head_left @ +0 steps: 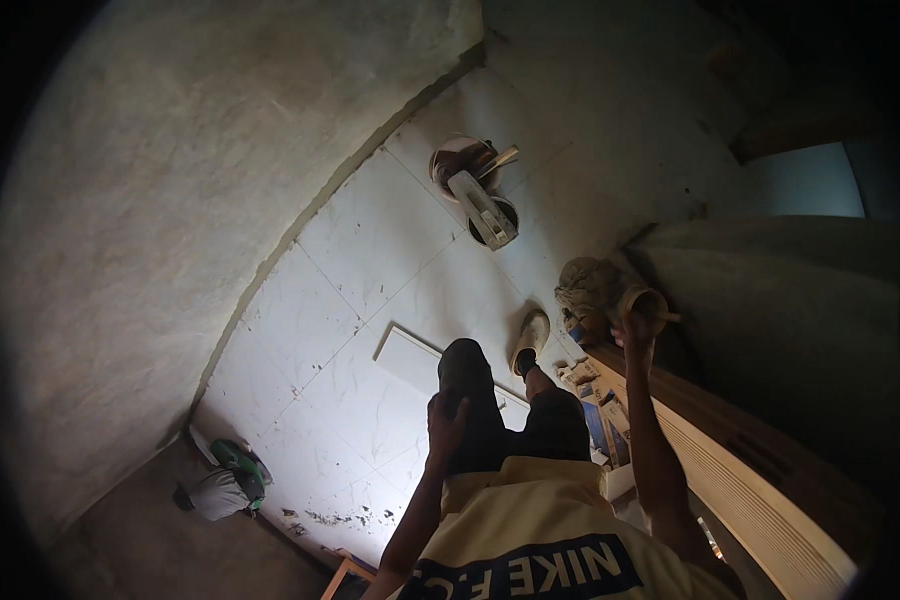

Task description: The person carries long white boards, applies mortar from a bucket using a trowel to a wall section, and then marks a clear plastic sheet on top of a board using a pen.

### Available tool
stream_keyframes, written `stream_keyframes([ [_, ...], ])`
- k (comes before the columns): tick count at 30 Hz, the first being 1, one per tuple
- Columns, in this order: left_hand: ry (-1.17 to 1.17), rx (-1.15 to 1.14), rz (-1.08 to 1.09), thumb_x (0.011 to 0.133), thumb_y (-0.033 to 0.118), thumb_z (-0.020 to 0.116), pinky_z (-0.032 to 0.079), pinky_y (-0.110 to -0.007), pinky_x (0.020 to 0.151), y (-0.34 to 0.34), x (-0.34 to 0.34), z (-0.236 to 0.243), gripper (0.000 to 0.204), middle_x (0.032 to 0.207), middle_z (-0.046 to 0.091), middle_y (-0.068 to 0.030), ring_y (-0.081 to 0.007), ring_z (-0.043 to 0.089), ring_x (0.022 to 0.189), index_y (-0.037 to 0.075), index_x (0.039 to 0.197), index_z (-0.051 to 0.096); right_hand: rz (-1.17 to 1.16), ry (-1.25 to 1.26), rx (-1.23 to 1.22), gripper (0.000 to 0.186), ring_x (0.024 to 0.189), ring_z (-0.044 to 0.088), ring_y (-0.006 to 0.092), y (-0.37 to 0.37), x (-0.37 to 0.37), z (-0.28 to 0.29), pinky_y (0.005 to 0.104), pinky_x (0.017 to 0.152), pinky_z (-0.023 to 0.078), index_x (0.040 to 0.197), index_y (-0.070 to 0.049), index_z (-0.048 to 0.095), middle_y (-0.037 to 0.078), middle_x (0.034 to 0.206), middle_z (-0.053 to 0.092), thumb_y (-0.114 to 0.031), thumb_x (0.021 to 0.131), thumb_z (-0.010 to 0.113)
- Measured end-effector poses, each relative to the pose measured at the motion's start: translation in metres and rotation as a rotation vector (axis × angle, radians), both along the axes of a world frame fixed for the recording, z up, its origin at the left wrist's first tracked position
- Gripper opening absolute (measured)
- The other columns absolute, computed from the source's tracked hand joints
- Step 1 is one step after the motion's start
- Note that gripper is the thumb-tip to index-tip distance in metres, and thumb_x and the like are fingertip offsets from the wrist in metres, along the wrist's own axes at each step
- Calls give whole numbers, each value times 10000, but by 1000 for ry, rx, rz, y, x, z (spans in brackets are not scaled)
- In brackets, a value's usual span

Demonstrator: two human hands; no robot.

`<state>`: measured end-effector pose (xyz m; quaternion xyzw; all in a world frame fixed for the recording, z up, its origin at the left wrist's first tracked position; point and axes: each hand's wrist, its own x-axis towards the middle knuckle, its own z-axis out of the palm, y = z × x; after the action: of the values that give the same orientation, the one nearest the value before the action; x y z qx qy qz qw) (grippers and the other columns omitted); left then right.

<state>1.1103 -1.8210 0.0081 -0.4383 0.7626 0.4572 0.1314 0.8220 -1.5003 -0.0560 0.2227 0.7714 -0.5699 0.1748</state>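
At the right, my right hand (639,330) is closed at the near side of a small round tub (650,303) with a pale rim. A short light stick (670,317) pokes out at its right; whether it belongs to the tub I cannot tell. My left hand (448,425) rests on my left thigh, fingers laid over the dark shorts and nothing visible in them. Just ahead of my legs, a narrow white tile strip (407,358) lies on the floor. My shoe (531,338) stands beyond it, to the right.
Two buckets (450,155) stand farther ahead, a long grey float-like tool (483,210) across them. A crumpled sack (587,283) sits beside the tub. Torn cartons (598,405) and a long grooved wooden piece (740,500) lie right. A green and white bundle (235,478) lies left by the wall.
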Motion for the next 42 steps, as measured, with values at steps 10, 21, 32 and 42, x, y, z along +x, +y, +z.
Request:
stream_keyframes([
  [10, -515, 19, -469, 771, 474, 753, 388, -647, 970, -82, -194, -66, 971, 1458, 348, -296, -510, 411, 1283, 152, 1510, 213, 639, -46, 423, 424, 900, 684, 311, -227, -90, -137, 418, 795, 533, 1101, -56, 637, 160, 986, 703, -304, 792, 789],
  [21, -505, -77, -663, 866, 533, 629, 458, -496, 926, -165, -267, -158, 613, 1159, 649, -170, -351, 573, 1157, 17, 1198, 623, 625, -89, 762, 541, 1090, 554, 414, -373, -148, -304, 493, 879, 493, 1213, -67, 541, 196, 1183, 532, -206, 760, 801],
  [32, -301, 91, -483, 895, 457, 642, 373, -395, 1001, -182, -297, -163, 471, 1025, 715, -114, -263, 646, 1045, 28, 1089, 658, 646, -13, 309, 409, 774, 628, 252, -340, -28, -135, 388, 716, 506, 1090, -70, 655, 85, 883, 642, -236, 758, 827],
  [42, -409, 280, 106, 896, 419, 624, 439, -504, 903, -182, -278, -179, 494, 987, 672, -246, -429, 606, 988, -34, 1093, 638, 969, -269, -119, 332, 1059, 652, 279, -373, -77, -106, 393, 922, 522, 1168, -150, 678, 98, 1130, 686, -204, 842, 708],
])
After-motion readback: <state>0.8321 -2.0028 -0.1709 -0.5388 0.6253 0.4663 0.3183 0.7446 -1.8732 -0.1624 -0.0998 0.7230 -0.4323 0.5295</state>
